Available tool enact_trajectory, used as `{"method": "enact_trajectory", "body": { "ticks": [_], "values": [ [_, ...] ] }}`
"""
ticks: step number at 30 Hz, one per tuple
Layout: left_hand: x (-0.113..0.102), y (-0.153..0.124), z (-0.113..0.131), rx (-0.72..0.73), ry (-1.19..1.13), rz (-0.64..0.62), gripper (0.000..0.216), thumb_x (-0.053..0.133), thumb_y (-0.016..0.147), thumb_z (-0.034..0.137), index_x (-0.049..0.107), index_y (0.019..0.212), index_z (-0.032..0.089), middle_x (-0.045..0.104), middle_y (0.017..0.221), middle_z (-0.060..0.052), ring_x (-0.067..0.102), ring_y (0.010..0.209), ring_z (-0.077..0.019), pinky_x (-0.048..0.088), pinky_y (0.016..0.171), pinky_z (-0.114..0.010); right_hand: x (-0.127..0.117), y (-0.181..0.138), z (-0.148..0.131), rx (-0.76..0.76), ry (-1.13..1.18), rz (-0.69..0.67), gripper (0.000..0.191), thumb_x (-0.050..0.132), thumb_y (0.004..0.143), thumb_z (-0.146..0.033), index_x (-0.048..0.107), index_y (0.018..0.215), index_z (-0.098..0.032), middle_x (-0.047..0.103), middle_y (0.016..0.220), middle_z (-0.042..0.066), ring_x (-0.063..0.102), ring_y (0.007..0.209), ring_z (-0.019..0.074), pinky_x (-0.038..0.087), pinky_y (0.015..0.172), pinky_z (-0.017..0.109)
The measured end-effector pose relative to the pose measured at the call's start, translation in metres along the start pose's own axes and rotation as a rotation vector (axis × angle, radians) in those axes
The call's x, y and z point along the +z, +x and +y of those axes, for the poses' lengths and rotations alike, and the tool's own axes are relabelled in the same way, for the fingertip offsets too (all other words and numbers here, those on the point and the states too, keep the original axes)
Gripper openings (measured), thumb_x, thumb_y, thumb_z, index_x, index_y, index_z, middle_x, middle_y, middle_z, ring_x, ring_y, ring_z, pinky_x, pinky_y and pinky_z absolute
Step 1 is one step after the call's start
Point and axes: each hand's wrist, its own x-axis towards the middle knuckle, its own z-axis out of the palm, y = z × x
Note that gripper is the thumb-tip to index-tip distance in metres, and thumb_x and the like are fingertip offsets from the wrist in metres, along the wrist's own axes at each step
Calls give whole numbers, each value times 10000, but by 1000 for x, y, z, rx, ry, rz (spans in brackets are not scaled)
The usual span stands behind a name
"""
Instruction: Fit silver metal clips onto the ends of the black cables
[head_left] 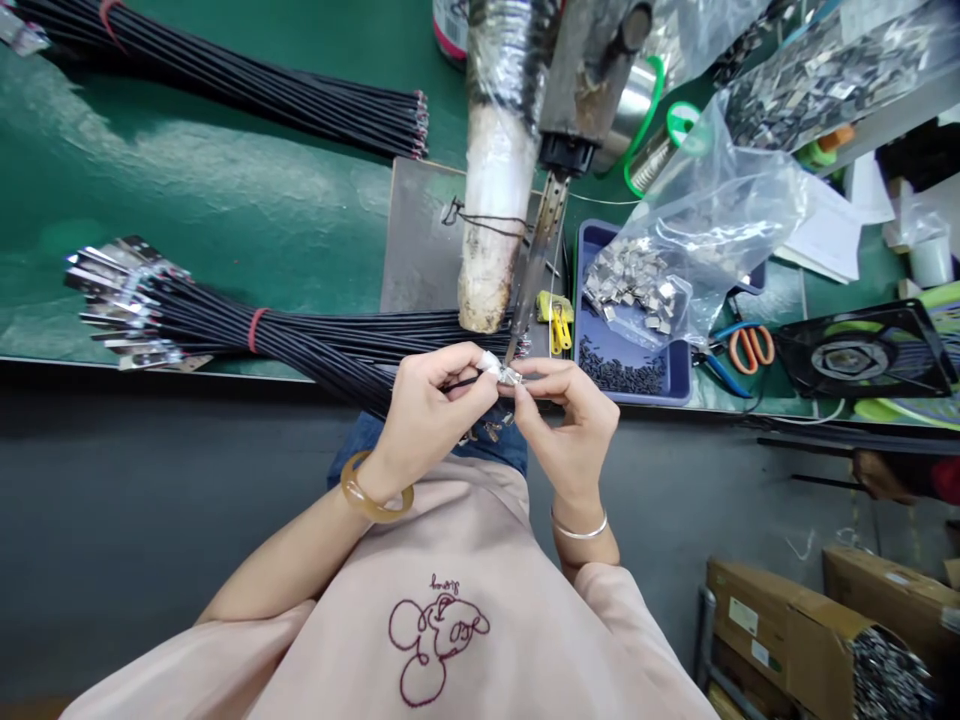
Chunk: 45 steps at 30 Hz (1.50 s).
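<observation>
At the edge of a green surface [300,240], wrists angled inward, the left hand [439,400] pinches a black cable [459,384] near its end; the right hand [574,425] pinches the small metal piece [510,375] there. A soldering iron [550,215] points down just above this grip; right lies a blue tray [681,378], then a black fan [862,345].

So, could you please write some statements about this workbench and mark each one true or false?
1. The left hand and right hand meet at a small metal piece. True.
2. The blue tray holds silvery parts and tiny black pieces. True.
3. That tray lies left of both hands. False: it lies to their right.
4. A red band circles a black cable bundle. True.
5. The fan has a white frame. False: the fan's frame is black.
</observation>
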Motion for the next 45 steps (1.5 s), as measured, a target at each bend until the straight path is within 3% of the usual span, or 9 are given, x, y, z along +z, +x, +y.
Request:
{"method": "enact_trajectory", "body": {
  "ticks": [10, 14, 17, 26, 30, 33, 38, 42, 45],
  "values": [
    [-7, -8, 0, 103, 97, -165, 148, 590, 825, 122, 638, 687, 148, 461, 536, 59, 311, 485, -55, 257, 461, -201, -21, -10, -2, -75, -70, 77, 97, 627, 933, -201, 566, 898, -268, 766, 802, -22, 742, 660, 156, 569, 539, 285],
    [-22, -18, -3, 234, 211, -357, 140, 597, 826, 77, 694, 754, 148, 589, 625, 35, 434, 541, -64, 345, 516, -191, -54, 3, 4, -71, -450, 145, 88, 635, 938, -273, 582, 870, -258, 685, 674, -44, 576, 475, 114, 461, 507, 281],
    [-31, -23, -7, 246, 246, -425, 155, 602, 859, 100, 718, 768, 147, 582, 605, 33, 438, 531, -73, 373, 523, -205, -81, 25, 21, 24, -792, 31, 101, 596, 953, -303, 584, 875, -240, 677, 697, -14, 614, 585, 148, 459, 603, 296],
    [-36, -22, -9, 306, 145, -142, 90, 667, 891, 141, 747, 864, 173, 770, 845, -45, 706, 775, -154, 565, 748, -273, -111, 97, 104, 76, -888, -94, 91, 519, 947, -256, 492, 861, -257, 674, 919, 90, 656, 895, 271, 513, 887, 457],
    [-40, -13, -12, 506, 423, 48, 111, 646, 918, 146, 746, 918, 193, 769, 928, -63, 697, 899, -207, 549, 892, -384, -108, 94, 102, 40, -737, -219, 76, 511, 939, -267, 506, 864, -260, 692, 1036, 101, 642, 1158, 290, 503, 1021, 510],
    [-42, -5, -18, 577, 706, 31, 161, 610, 944, 177, 754, 1010, 203, 746, 1030, -100, 657, 1007, -270, 513, 923, -458, -107, 77, 85, 44, -624, -260, 54, 509, 947, -282, 536, 908, -257, 706, 1203, 112, 628, 1256, 269, 503, 1054, 488],
    [-40, 3, -28, 644, 944, -9, 216, 552, 978, 186, 767, 972, 204, 713, 1001, -118, 614, 949, -284, 473, 844, -454, -106, 55, 62, -13, -565, 23, 99, 528, 979, -326, 550, 925, -246, 715, 1228, 119, 665, 1234, 253, 511, 1050, 463],
    [-38, 5, -29, 669, 808, 32, 199, 576, 976, 184, 753, 889, 209, 739, 947, -94, 628, 903, -262, 470, 842, -438, -104, 42, 47, -34, -537, 358, 172, 534, 995, -405, 561, 929, -248, 698, 859, 22, 709, 753, 181, 563, 707, 340],
    [-38, 4, -25, 659, 686, 36, 182, 579, 969, 161, 728, 875, 205, 755, 910, -71, 652, 894, -239, 490, 856, -415, -101, 34, 37, -45, -645, 321, 195, 598, 962, -404, 589, 858, -240, 634, 730, -21, 615, 620, 143, 511, 626, 293]
  ]
}}
